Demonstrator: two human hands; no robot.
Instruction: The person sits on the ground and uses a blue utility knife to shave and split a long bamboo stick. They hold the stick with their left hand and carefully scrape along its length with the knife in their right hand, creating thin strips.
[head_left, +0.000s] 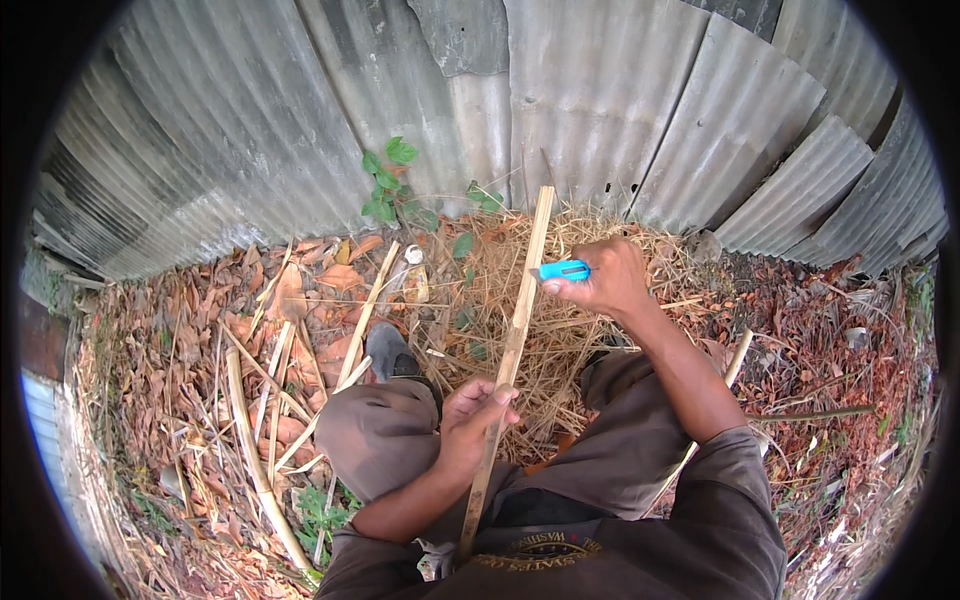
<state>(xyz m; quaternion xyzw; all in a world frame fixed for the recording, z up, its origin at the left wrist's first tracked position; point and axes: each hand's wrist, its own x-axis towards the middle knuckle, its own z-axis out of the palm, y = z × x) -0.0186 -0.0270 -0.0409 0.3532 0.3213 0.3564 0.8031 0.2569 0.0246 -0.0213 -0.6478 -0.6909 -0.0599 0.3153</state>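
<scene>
A long, pale split-bamboo strip (517, 325) slants up from my lap, its far end pointing at the metal fence. My left hand (470, 420) is closed round its lower part, with the thumb lying across the front. Farther up, my right hand (610, 275) grips a utility knife with a bright blue handle (565, 271). The knife's tip meets the strip's right edge, or lies very close to it; the short blade is hard to make out. Below the strip, between my legs, is a heap of thin straw-coloured shavings (545, 375).
Corrugated metal sheets (430, 120) stand across the far side. More bamboo strips (255, 460) lie over dry leaves (210, 370) at the left. A thin stick (812, 413) rests on the ground at the right. Green leaves (385, 190) grow against the sheets.
</scene>
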